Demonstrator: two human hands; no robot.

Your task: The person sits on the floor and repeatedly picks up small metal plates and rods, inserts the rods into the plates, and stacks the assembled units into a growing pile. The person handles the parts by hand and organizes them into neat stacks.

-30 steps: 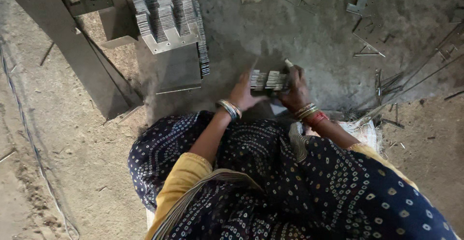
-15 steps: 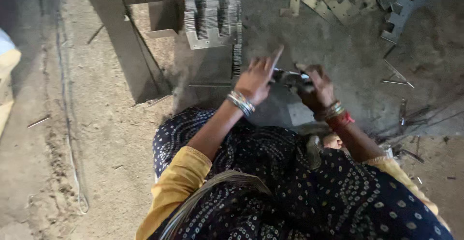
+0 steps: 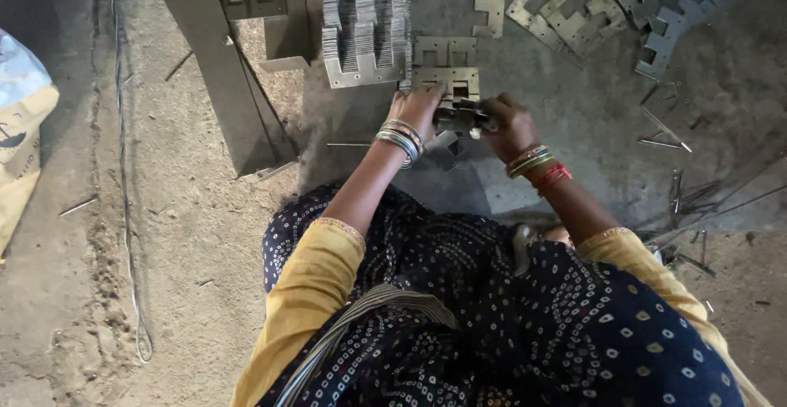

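a small bundle of metal plates sits low over the floor, pinched from both sides: left hand and right hand each closed around it, squaring the edges. a stacked row of plates stands just beyond.

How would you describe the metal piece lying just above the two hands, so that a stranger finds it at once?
Start at the big upright row of stacked metal plates at top centre. Immediately right of its lower end, on the grey floor, lies a flat E-shaped plate, just beyond the left hand. Unlike the scattered plates further right, it lies squarely.
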